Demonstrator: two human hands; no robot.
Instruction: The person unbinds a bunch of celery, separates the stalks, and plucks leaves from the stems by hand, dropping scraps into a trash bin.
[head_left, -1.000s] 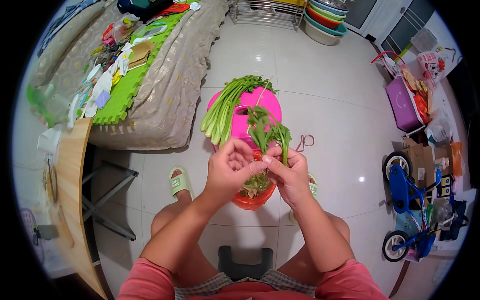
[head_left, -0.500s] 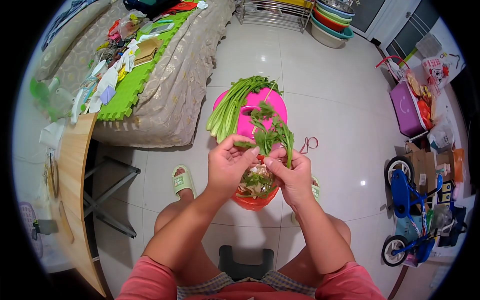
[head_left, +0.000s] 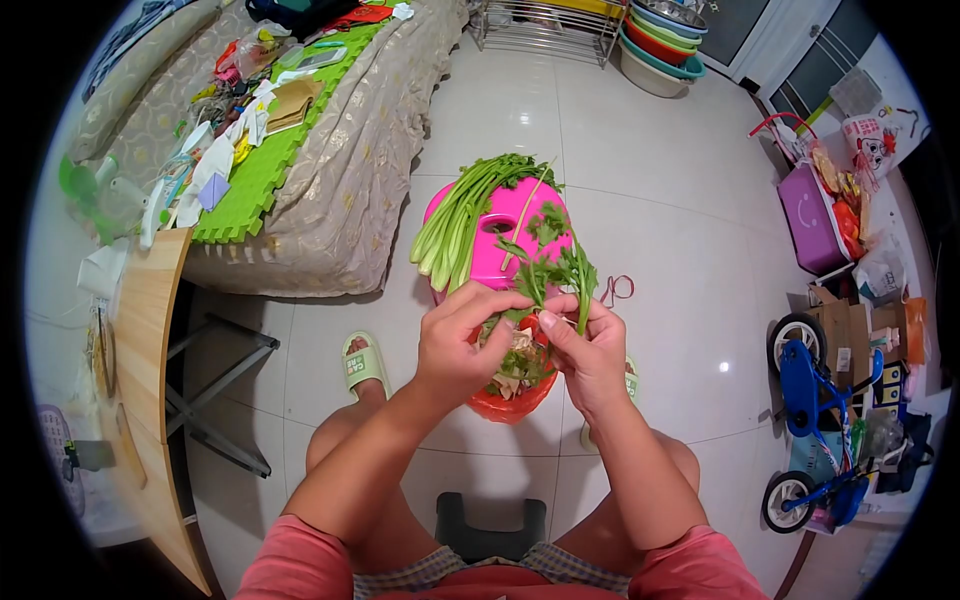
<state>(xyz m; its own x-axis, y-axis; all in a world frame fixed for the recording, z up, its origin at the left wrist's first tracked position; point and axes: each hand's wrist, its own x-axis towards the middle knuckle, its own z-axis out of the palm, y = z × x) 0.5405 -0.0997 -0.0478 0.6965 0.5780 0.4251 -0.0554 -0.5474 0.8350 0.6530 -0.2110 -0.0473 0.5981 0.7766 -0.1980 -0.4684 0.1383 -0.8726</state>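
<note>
My right hand [head_left: 590,350] pinches a leafy green sprig [head_left: 545,268] by its stems. The fingertips of my left hand [head_left: 465,335] meet at the sprig's lower leaves, with some green leaf against the fingers. Both hands are over a red plastic bag [head_left: 512,402] that holds leaves and pale scraps. Beyond them stands a pink stool [head_left: 553,205]. A bunch of green stalks [head_left: 455,225] lies along the stool's left side, and a single thin stem [head_left: 523,222] rests on its top.
A bed [head_left: 330,215] with a green foam mat stands at the left, near a wooden board [head_left: 150,340]. A red string [head_left: 618,288] lies on the floor. On the right are a blue balance bike [head_left: 812,400] and a purple bin [head_left: 812,225]. Stacked basins [head_left: 655,70] stand at the back.
My left hand has moved right, back to the sprig, from holding a leaf apart. The sprig's leaves have shifted, and more of the thin stem on the stool shows.
</note>
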